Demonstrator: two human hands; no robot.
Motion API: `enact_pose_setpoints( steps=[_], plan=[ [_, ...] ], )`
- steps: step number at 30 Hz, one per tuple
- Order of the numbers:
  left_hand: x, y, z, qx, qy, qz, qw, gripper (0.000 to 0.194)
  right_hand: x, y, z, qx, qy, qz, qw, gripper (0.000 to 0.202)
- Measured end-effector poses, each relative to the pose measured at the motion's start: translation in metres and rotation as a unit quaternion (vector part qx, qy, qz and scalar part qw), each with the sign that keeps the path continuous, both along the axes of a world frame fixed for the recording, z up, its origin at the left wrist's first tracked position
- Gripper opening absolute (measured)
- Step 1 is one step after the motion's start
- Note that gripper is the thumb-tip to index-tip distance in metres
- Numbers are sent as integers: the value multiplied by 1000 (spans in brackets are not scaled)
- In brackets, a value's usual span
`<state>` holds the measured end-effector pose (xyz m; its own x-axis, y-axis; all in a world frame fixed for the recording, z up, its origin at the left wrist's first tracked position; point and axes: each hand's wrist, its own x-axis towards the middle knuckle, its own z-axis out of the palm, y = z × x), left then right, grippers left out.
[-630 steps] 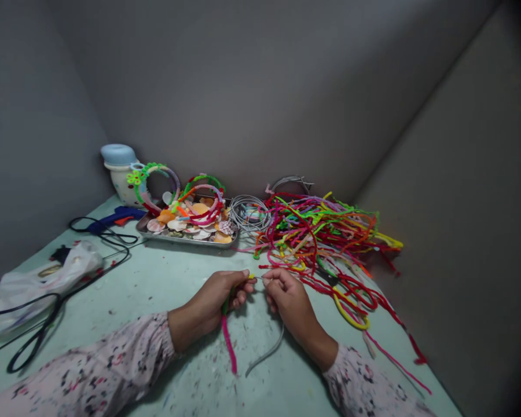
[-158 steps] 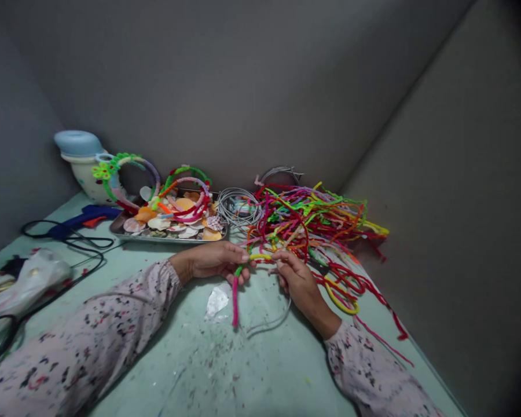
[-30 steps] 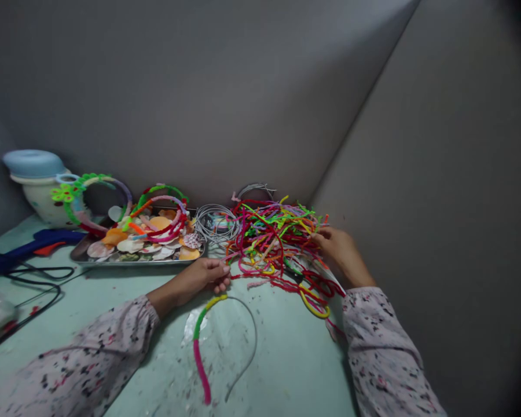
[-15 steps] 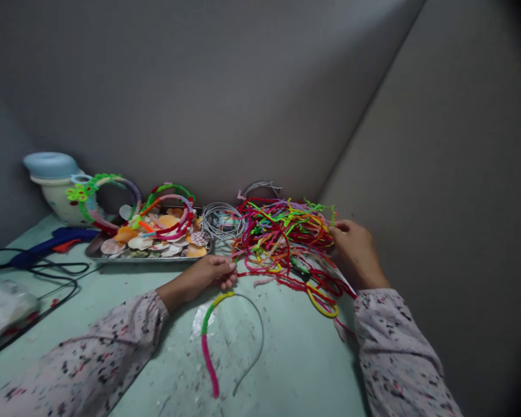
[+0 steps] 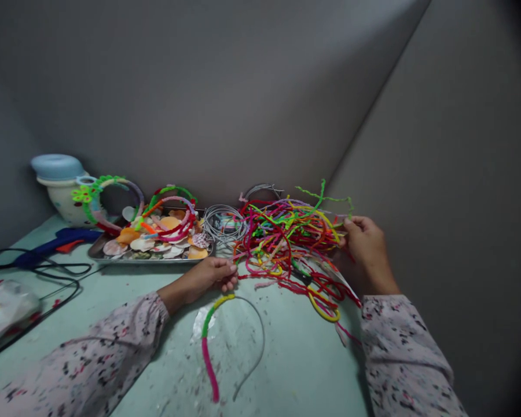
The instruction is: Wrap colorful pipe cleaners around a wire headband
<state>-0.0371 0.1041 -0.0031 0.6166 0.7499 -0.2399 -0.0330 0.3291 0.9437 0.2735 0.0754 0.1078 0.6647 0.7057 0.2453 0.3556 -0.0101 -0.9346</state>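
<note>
Headband (image 5: 226,330): on table (image 5: 295,370), top pinched by left hand (image 5: 212,275). Right hand (image 5: 367,243): closed on green pipe cleaner (image 5: 319,197), well right of it.

Dim, even light falls from above onto the table (image 5: 113,289), leaving the grey walls flat and dull, with soft shadows under the forearms. Far right of the pipe-cleaner pile (image 5: 286,231) the picture darkens to black at the edge. Straight lines bow near the borders, and fine detail is soft throughout.
</note>
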Motion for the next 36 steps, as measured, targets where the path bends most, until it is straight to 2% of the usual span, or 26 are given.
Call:
enact_pose_setpoints(
  steps=[5,14,18,24,33,36],
  plan=[
    [0,0,1,2,-1,1,1000,29,13,4,-6,36,-13,16,999,11],
    [1,0,2,1,10,5,1000,29,16,9,-9,18,4,21,1000,12],
    [1,1,1,5,13,10,1000,31,23,13,-15,-4,-21,8,1000,18],
    [1,0,2,5,7,5,1000,30,36,17,-28,-13,-148,-36,988,26],
    [1,-1,1,7,-3,-3,1000,30,45,23,-39,1,-148,-28,989,31],
    [1,0,1,7,-3,-3,1000,30,48,23,-42,-36,-154,-3,987,35]
  ],
)
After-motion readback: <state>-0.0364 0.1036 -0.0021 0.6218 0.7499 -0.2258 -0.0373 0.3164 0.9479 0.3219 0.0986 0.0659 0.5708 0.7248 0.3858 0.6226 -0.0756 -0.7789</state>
